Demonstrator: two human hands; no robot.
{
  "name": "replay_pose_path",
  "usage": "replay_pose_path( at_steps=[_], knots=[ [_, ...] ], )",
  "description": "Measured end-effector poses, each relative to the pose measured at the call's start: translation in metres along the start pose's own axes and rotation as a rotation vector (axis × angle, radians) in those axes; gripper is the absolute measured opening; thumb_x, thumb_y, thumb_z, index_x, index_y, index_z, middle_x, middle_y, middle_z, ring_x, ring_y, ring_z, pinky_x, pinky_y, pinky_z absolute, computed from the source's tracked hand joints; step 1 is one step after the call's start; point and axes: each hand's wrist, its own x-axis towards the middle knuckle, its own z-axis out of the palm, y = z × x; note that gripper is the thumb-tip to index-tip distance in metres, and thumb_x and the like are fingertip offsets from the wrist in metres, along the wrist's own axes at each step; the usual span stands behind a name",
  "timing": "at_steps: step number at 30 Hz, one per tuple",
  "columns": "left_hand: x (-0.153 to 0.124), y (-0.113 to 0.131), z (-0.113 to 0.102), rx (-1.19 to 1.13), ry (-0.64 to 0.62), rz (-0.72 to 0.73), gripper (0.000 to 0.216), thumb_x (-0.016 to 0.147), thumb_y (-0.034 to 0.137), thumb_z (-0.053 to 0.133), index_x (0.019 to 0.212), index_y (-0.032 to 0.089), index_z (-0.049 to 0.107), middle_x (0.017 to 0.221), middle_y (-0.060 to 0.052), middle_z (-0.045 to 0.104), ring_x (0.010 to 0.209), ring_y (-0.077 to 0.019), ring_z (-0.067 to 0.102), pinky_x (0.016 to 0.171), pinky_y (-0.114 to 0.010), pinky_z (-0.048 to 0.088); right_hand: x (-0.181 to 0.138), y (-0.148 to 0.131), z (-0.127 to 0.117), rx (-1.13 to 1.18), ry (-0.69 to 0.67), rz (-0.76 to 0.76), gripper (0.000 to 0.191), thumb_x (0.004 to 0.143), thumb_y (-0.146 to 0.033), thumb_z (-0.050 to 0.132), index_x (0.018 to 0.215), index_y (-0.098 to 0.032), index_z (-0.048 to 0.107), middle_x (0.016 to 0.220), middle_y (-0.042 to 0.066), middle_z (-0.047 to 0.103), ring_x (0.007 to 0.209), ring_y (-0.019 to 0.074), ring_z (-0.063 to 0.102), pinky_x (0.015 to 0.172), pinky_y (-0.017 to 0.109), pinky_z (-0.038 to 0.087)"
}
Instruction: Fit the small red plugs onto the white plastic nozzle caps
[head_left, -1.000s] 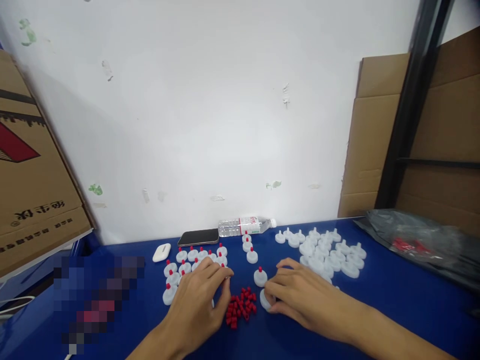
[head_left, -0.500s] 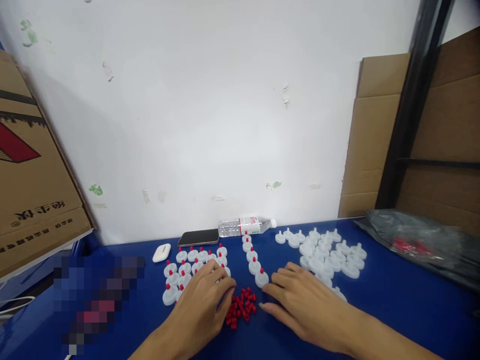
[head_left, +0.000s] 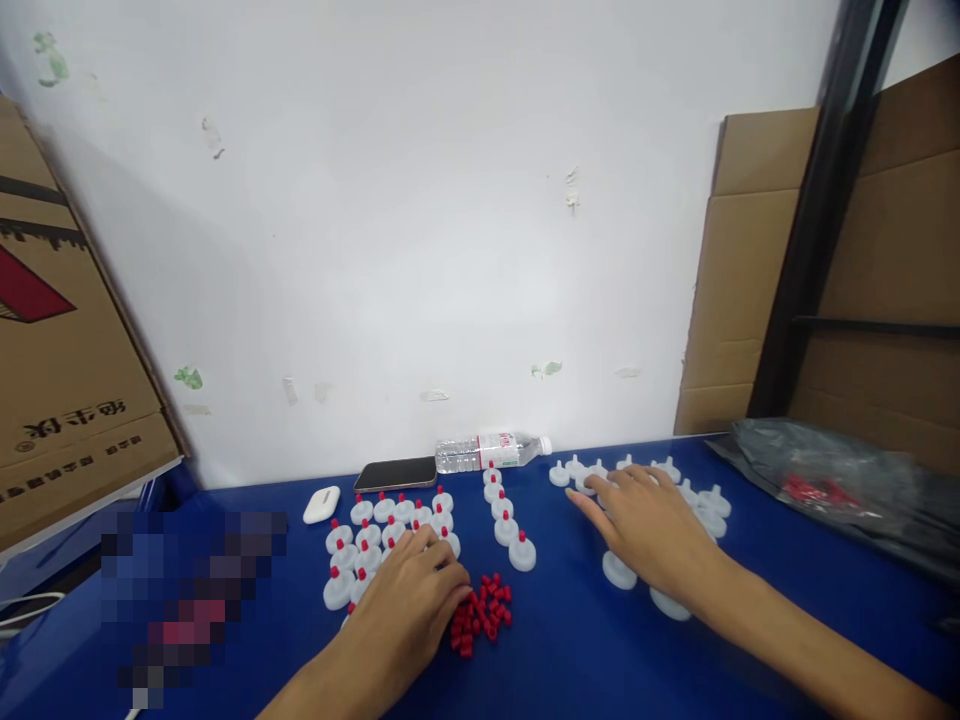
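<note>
On the blue table my left hand rests palm down, its fingers curled at the left edge of a small heap of red caps; whether it pinches one is hidden. My right hand lies over the group of plain white discs on the right, fingers stretched toward the far discs. A row of white discs with red caps runs back from the heap. A larger cluster of capped discs sits beside my left hand.
A water bottle and a dark phone lie at the wall, with a white earbud case near them. Cardboard boxes stand at left and right. A dark plastic bag lies at the right.
My right hand left the capped disc at the near end of the row and moved right and back onto the plain discs. My left hand stayed by the red caps.
</note>
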Motion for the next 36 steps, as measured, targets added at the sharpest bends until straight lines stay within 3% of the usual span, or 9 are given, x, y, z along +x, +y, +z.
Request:
replay_pose_path(
  at_steps=[5,11,15,18,22,29,36],
  knots=[
    [0.001,0.002,-0.002,-0.011,-0.029,0.011,0.021,0.097,0.008,0.057,0.088,0.020,0.072,0.087,-0.004,0.067,0.085,-0.0234,0.053,0.075,-0.036,0.041,-0.005,0.000,0.002,0.024,-0.007,-0.001,0.037,0.105,-0.041,0.045,0.097,-0.021,0.074,0.084,0.012,0.075,0.086,0.0279,0.070,0.087,0.045,0.047],
    [0.002,-0.001,-0.001,-0.033,-0.087,-0.025,0.017,0.099,0.015,0.060,0.090,0.022,0.072,0.089,-0.003,0.069,0.088,-0.0243,0.055,0.076,-0.037,0.040,0.001,-0.007,0.001,0.049,-0.019,0.001,0.052,0.109,-0.041,0.031,0.098,-0.016,0.075,0.088,0.014,0.076,0.091,0.0315,0.072,0.097,0.056,0.045],
    [0.002,-0.003,0.003,-0.024,-0.103,-0.033,0.014,0.097,0.014,0.063,0.090,0.022,0.071,0.090,-0.002,0.070,0.089,-0.0248,0.057,0.078,-0.038,0.041,0.004,-0.015,-0.010,0.167,0.067,-0.058,0.040,0.108,-0.039,0.038,0.113,-0.017,0.070,0.105,0.011,0.075,0.100,0.0289,0.070,0.104,0.056,0.043],
    [0.001,-0.002,0.004,-0.021,-0.084,-0.043,0.013,0.096,0.011,0.063,0.090,0.021,0.068,0.092,-0.002,0.069,0.089,-0.0250,0.058,0.077,-0.038,0.042,0.002,-0.025,-0.022,0.295,0.139,-0.135,0.030,0.105,-0.036,0.046,0.118,-0.017,0.065,0.112,0.012,0.071,0.101,0.0289,0.068,0.095,0.052,0.050],
    [0.000,0.000,0.001,-0.088,0.018,-0.074,0.012,0.097,0.009,0.060,0.097,0.020,0.064,0.093,-0.002,0.068,0.086,-0.0234,0.061,0.079,-0.038,0.044,-0.005,-0.041,-0.037,0.471,0.055,-0.262,0.023,0.105,-0.027,0.044,0.122,-0.023,0.060,0.118,0.010,0.064,0.093,0.0234,0.067,0.080,0.041,0.055],
    [0.004,0.007,-0.012,-0.286,0.357,0.110,0.013,0.104,0.020,0.055,0.113,0.022,0.064,0.094,-0.002,0.071,0.082,-0.0188,0.063,0.076,-0.032,0.048,-0.014,-0.057,-0.045,0.567,0.003,-0.546,0.024,0.101,-0.012,0.046,0.120,-0.023,0.057,0.125,0.005,0.066,0.110,0.0208,0.063,0.092,0.037,0.049],
    [0.003,0.016,-0.016,-0.300,0.337,0.215,0.019,0.104,0.014,0.053,0.115,0.021,0.067,0.095,-0.004,0.072,0.080,-0.0172,0.062,0.070,-0.029,0.048,-0.016,-0.061,-0.045,0.601,0.020,-0.621,0.013,0.102,-0.015,0.048,0.110,-0.021,0.057,0.120,0.003,0.068,0.104,0.0179,0.064,0.090,0.034,0.049]
  ],
)
